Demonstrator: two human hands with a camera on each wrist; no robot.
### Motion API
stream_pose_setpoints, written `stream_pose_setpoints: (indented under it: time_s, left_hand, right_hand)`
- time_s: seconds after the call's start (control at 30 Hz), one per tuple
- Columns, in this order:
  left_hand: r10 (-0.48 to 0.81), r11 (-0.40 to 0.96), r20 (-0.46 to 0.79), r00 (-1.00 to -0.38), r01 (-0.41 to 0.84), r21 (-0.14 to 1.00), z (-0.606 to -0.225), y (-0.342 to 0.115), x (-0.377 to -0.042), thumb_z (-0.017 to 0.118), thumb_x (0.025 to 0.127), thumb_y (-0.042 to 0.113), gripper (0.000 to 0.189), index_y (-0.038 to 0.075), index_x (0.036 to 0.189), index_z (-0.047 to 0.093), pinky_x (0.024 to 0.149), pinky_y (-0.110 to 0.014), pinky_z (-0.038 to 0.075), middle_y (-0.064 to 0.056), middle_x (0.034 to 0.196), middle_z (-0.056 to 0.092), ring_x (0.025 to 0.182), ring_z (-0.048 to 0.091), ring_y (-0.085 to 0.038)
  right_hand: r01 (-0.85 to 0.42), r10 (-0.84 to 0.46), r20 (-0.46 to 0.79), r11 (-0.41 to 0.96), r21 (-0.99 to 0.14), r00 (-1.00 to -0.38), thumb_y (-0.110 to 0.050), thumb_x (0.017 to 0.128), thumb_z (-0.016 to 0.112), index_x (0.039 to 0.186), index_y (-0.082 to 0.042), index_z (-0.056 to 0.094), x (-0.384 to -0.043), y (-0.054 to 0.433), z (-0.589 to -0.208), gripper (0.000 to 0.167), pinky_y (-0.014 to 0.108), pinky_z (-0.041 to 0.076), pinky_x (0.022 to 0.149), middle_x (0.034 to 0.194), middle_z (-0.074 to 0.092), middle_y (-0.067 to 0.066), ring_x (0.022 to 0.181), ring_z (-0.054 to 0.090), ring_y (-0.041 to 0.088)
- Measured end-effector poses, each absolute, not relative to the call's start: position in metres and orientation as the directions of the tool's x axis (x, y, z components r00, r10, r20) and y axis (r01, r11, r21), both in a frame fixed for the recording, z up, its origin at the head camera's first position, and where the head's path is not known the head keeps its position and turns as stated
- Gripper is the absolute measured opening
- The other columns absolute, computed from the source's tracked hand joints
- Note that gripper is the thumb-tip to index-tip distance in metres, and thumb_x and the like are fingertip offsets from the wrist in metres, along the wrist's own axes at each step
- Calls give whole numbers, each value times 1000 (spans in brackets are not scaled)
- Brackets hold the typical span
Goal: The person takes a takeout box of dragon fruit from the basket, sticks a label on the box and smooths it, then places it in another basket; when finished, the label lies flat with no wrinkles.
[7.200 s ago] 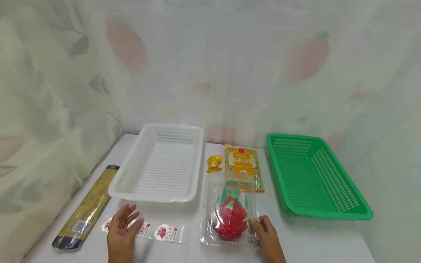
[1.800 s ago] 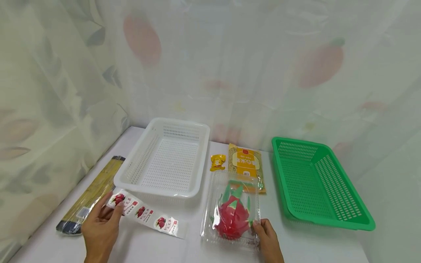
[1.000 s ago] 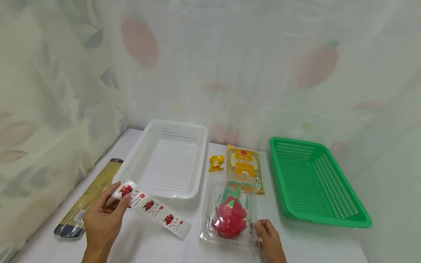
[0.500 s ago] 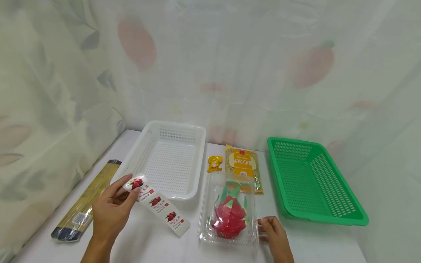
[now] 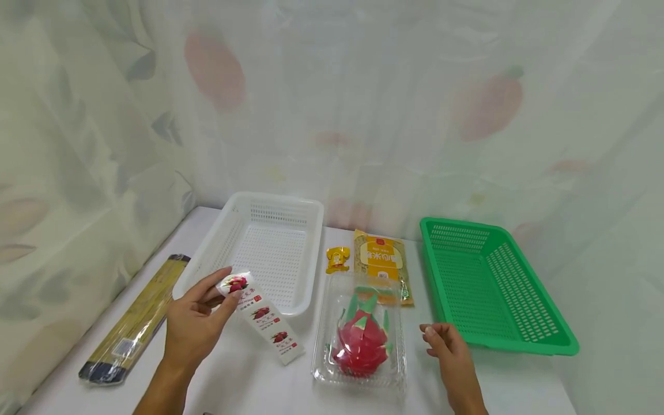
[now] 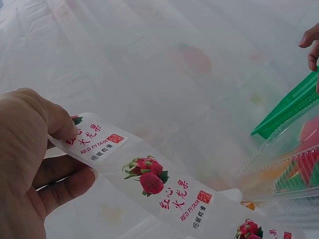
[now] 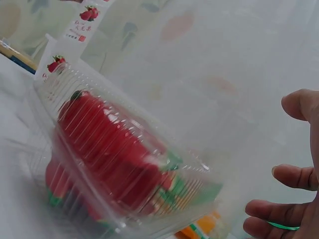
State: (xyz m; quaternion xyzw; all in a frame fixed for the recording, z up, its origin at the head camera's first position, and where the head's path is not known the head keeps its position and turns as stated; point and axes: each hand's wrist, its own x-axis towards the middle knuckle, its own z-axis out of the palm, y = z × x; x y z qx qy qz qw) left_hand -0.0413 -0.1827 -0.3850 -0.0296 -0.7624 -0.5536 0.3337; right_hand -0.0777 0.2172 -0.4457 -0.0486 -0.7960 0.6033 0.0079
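My left hand pinches one end of a strip of dragon fruit stickers between thumb and fingers. The strip slants down to the right in the air, its printed face up in the left wrist view. A clear plastic clamshell box with a red dragon fruit inside stands on the table to the right of the strip. My right hand is off the box's right side, holding nothing; its fingers are spread apart in the right wrist view.
A white basket stands behind the strip, a green basket at the right. Between them lie a small yellow packet and a yellow bag of noodles, partly behind the box. A long plastic-wrapped pack lies at the left.
Earlier the stickers lay flat on the table; my left hand has lifted them and brought them rightward toward the box. My right hand has let go of the box and moved right.
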Motion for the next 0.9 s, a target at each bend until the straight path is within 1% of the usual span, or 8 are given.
stream_pose_setpoints:
  time_s: [0.2,0.33,0.47,0.6,0.7,0.9]
  left_hand:
    - [-268,373,515,-814,405,835,-379,-175,-45,72,80,-10,46,2,123,64,71,-21,54,-9,96,72,81,69,-15]
    - [-225,361,507,-832,412,837,-377,-170,-49,72,80,-11,46,2,123,64,70,-22,54,-10,96,72,81,69,-17]
    - [-160,338,533,-831,461,820,-375,-166,-53,71,79,-14,46,-1,122,63,68,-23,55,-13,96,72,80,69,-19]
    - [-82,320,555,-828,506,801,-374,-162,-58,70,78,-17,48,-4,123,62,66,-23,55,-15,94,71,77,68,-14]
    - [-53,293,556,-830,519,803,-375,-160,-61,69,77,-18,48,-5,123,61,64,-23,55,-14,92,72,76,68,-12]
    - [-10,256,561,-827,541,801,-375,-153,-66,69,79,-16,42,-6,120,62,62,-23,54,-12,90,72,75,70,-18]
  right_hand:
    - [20,88,4,271,-962,-996,-26,100,54,108,3,51,-77,217,-433,30,29,47,82,120,60,13,103,56,18]
    - [-34,79,57,265,-964,-995,-22,100,55,107,4,52,-76,217,-428,27,26,47,80,118,61,12,102,57,17]
    - [-89,66,108,242,-966,-992,-17,99,56,105,5,52,-76,216,-423,23,24,48,80,116,62,11,104,57,19]
    - [-117,56,132,225,-967,-990,-16,99,57,105,5,52,-77,214,-416,23,23,48,81,116,61,12,105,57,20]
    - [-128,49,143,222,-967,-989,-16,98,58,106,5,52,-77,213,-410,23,22,47,82,117,61,11,107,57,21]
    - [-175,32,187,220,-960,-982,-12,98,58,105,6,52,-78,209,-400,21,20,45,85,115,63,10,108,58,20]
